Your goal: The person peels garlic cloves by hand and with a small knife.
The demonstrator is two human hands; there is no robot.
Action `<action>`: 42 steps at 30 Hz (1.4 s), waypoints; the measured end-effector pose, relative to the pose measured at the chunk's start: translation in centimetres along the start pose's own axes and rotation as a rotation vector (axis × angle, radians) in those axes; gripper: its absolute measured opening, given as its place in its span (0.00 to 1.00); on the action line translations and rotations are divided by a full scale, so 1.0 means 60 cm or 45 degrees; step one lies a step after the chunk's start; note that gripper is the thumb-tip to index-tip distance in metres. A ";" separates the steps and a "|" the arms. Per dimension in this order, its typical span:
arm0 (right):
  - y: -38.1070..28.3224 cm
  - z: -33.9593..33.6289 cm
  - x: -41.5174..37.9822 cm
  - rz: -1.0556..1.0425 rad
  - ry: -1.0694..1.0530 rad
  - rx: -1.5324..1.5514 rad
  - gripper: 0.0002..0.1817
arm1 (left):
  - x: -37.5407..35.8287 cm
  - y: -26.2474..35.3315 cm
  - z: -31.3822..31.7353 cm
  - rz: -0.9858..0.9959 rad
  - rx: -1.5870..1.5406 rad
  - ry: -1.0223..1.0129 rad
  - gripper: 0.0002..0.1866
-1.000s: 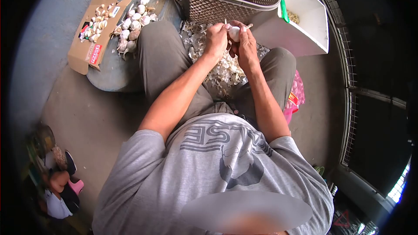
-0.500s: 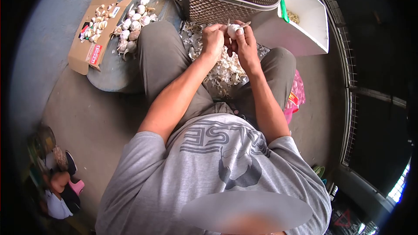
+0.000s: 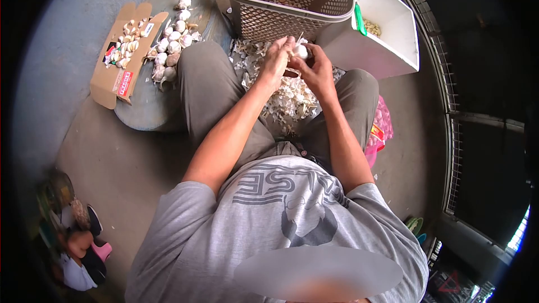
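A white garlic bulb (image 3: 301, 51) with a thin stem is held up between my legs. My right hand (image 3: 318, 73) is closed around its right side, thumb and fingers on it. From the other side, my left hand (image 3: 275, 63) is closed with its fingertips pressed at the bulb's papery skin; exactly what they pinch is partly hidden. Loose garlic skins (image 3: 289, 100) lie in a heap below both hands.
Whole garlic bulbs (image 3: 173, 46) lie on a round surface (image 3: 151, 116) to my left, beside a cardboard box (image 3: 104, 87) holding cloves. Ahead stand a mesh plastic basket (image 3: 264, 21) and a white box (image 3: 359, 50) with a green-handled tool (image 3: 359, 19). A pink net bag (image 3: 382, 118) is at right.
The garlic bulb has turned and sits slightly lower in my hands. My left fingers have shifted along its side, and my right fingers have changed their grip. The camera view has shifted slightly.
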State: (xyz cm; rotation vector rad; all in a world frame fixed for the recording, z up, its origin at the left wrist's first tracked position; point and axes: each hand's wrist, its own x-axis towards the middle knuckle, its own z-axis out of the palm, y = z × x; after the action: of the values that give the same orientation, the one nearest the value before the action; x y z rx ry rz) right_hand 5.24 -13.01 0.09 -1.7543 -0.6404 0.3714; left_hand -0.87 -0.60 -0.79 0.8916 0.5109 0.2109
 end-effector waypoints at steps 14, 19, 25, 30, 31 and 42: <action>-0.004 -0.043 0.012 0.244 -0.282 0.146 0.18 | -0.005 0.012 -0.008 -0.185 -0.088 -0.214 0.41; 0.004 -0.022 0.011 -0.077 0.022 -0.297 0.17 | -0.021 0.021 0.000 -0.265 -0.025 -0.145 0.35; -0.012 -0.034 0.001 0.169 0.005 -0.035 0.12 | 0.014 0.020 -0.030 -0.167 -0.314 -0.057 0.24; -0.005 -0.038 0.003 -0.438 0.099 -0.424 0.18 | 0.004 0.022 -0.025 -0.116 -0.103 0.024 0.17; -0.007 -0.039 0.002 -0.330 0.042 -0.351 0.17 | 0.006 0.020 -0.022 -0.100 -0.063 0.023 0.16; 0.000 -0.023 0.014 0.020 0.073 -0.257 0.11 | -0.006 0.020 -0.017 -0.343 -0.339 -0.249 0.16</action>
State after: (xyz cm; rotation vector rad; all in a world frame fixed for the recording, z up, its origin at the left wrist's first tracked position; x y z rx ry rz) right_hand 6.67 -13.59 0.55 -1.9561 -0.6410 0.2736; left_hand -1.63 0.72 -0.23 0.5689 0.4041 -0.0537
